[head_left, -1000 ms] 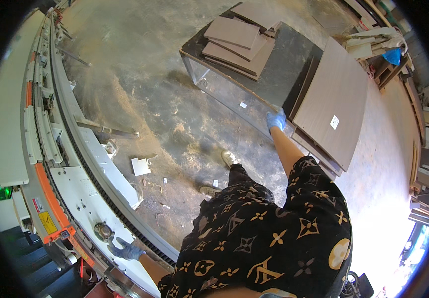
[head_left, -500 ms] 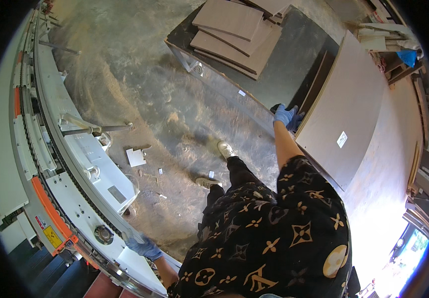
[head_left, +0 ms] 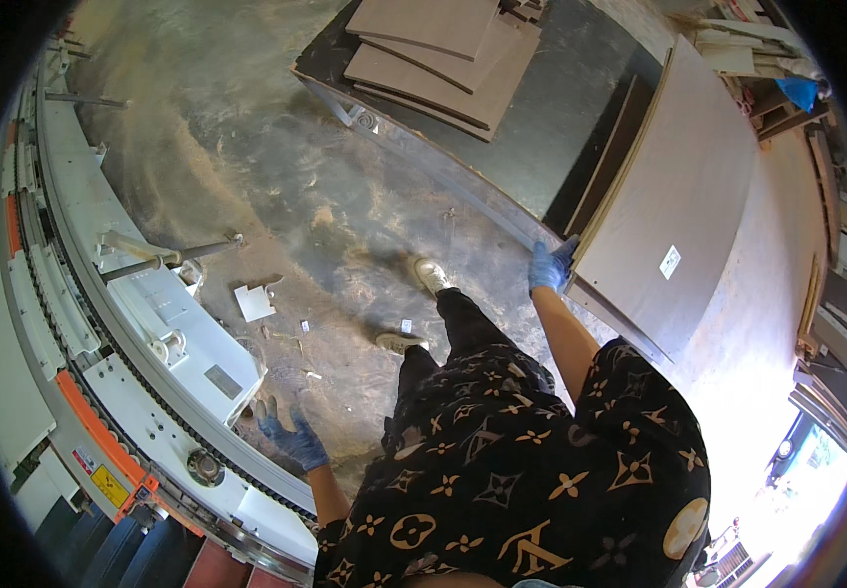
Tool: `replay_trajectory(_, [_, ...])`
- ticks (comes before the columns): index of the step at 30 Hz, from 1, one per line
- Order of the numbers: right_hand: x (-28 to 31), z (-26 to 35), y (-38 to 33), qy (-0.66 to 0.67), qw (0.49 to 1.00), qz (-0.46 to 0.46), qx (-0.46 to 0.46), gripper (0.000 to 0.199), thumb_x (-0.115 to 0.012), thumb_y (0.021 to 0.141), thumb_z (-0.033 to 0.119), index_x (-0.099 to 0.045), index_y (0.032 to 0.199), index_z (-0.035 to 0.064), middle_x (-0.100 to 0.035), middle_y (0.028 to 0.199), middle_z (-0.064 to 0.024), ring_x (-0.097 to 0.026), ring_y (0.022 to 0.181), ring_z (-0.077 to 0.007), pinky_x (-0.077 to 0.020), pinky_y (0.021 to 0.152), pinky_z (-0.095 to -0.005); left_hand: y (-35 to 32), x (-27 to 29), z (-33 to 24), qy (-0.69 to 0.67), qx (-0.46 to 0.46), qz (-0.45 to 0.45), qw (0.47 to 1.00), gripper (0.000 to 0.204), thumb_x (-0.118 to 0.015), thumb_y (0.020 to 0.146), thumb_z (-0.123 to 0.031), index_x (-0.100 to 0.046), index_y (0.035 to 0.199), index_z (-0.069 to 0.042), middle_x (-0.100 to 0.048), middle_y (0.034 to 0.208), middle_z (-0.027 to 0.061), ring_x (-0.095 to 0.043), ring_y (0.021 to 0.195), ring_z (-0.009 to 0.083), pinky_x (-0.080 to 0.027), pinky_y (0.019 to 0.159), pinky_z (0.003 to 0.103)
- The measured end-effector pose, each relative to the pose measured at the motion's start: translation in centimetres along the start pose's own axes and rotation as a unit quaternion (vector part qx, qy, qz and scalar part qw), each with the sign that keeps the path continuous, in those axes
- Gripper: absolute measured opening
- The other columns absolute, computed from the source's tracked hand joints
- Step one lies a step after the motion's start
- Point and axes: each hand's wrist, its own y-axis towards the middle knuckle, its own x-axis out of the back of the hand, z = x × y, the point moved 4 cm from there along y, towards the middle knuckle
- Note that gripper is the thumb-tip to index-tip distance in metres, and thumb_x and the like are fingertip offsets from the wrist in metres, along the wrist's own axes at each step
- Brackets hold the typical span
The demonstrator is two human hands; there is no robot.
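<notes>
My right hand, in a blue glove, is at the near left corner of a large brown-grey board. Its fingers appear curled at the board's edge, and part of them is hidden. This flat board bears a small white label. Beside it a narrow dark panel stands on edge on a low dark-topped platform. My left hand, also gloved in blue, hangs off the near end of a long white machine. Its fingers are spread and hold nothing.
Several brown boards lie stacked on the platform's far end. Along the left side, the machine carries a chain track and an orange strip; rods stick out over the floor. A white scrap lies on the dusty floor.
My left hand has lifted away from the machine's edge, fingers now spread. My right hand has slid nearer to me, toward the board's corner. The whole view has shifted slightly.
</notes>
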Motion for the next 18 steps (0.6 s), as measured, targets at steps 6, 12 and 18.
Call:
replay_trajectory(6, [-2.3,5.1,-0.4,-0.035,0.991,-0.090,-0.093,0.084,-0.064,0.068,0.042,-0.031,0.139,0.0107,-0.011,0.143,-0.0309,-0.014,0.134,-0.0407,-0.0140,0.109,-0.0383,0.1,-0.5,-0.5,-0.025,-0.012,0.026,0.999,0.045,-0.059,0.085,-0.035,-0.052,0.118,-0.005,-0.039,0.132,0.0172,-0.038,0.122,0.0316,-0.030,0.102,0.042])
replay_trajectory(12, [0.5,7.4,0.2,0.051,0.987,0.013,0.153,0.067,-0.066,0.071,0.024,-0.039,0.131,0.0082,-0.039,0.132,-0.0205,-0.034,0.123,-0.0356,-0.0246,0.104,-0.0396,0.2,-1.0,-0.6,-0.029,-0.032,0.058,0.997,0.043,-0.060,0.084,-0.030,-0.053,0.117,-0.003,-0.044,0.127,0.0177,-0.040,0.120,0.0312,-0.031,0.102,0.042])
replay_trajectory(18, [2.0,6.7,-5.1,-0.022,0.963,0.242,0.114,0.056,-0.061,0.077,0.017,-0.041,0.129,0.0088,-0.043,0.129,-0.0182,-0.044,0.115,-0.0363,-0.0328,0.099,-0.0412,1.3,-10.6,-3.8,-0.236,-0.008,0.214,0.948,0.042,-0.061,0.084,-0.022,-0.052,0.118,-0.001,-0.050,0.121,0.0131,-0.044,0.116,0.0250,-0.033,0.099,0.038])
